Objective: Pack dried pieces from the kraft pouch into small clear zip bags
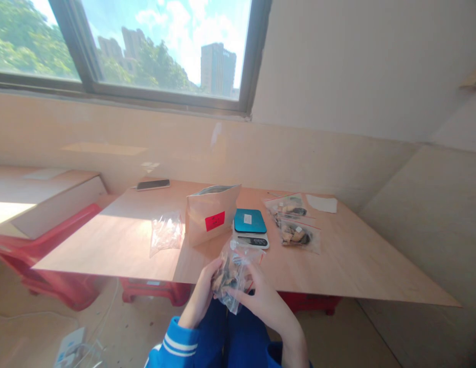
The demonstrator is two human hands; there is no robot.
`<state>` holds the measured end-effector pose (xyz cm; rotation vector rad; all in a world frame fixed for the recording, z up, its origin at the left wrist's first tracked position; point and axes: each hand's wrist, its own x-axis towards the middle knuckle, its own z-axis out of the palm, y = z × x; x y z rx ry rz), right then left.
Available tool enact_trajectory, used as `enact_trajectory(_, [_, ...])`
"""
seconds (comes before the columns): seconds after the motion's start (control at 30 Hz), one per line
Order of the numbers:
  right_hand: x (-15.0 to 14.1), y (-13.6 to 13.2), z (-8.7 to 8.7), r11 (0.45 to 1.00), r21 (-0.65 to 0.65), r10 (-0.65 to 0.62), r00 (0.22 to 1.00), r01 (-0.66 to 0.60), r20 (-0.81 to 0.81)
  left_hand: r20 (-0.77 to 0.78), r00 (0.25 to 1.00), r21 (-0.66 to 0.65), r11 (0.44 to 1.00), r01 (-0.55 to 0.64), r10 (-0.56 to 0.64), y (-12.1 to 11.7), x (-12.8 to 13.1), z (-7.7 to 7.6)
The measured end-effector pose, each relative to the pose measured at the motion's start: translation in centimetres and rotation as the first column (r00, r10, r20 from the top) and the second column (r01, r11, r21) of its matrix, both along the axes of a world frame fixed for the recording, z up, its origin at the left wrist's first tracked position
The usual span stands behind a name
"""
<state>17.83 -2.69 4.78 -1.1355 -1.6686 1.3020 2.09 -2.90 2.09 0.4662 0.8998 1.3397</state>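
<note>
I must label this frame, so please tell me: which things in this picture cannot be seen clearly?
All in the head view:
- Contents of the clear bag: dark and tan pieces, too small and blurred to name; both hands, left hand and right hand, partly cover it.
- Scale display: digits too small.
- Red label on the brown pouch: print unreadable.
- Pouch contents: hidden by its wall.
- White object on the floor: cut off by the bottom edge.
</note>
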Motion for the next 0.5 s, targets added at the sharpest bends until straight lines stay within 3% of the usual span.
enact_trajectory(0.13, [-0.2, 0.3, 0.5, 0.996, 0.064, -0.066, 0.997, 0.064, 0.042, -0.071, 0.996, 0.034, 0.998, -0.057, 0.059, 0.1, -0.2, -0.2])
enact_trajectory(0.23, [-0.4, 0.5, 0.8, 0.986, 0.146, -0.095, 0.994, 0.087, 0.055, 0.018, 1.000, 0.097, 0.995, -0.018, 0.016, 0.3, 0.0, -0.1])
enact_trajectory(0.5, [-1.1, 0.8, 0.5, 0.990, 0.132, -0.065, 0.996, 0.056, 0.067, 0.076, 0.997, 0.073, 0.997, -0.029, 0.024, 0.6, 0.2, -0.3])
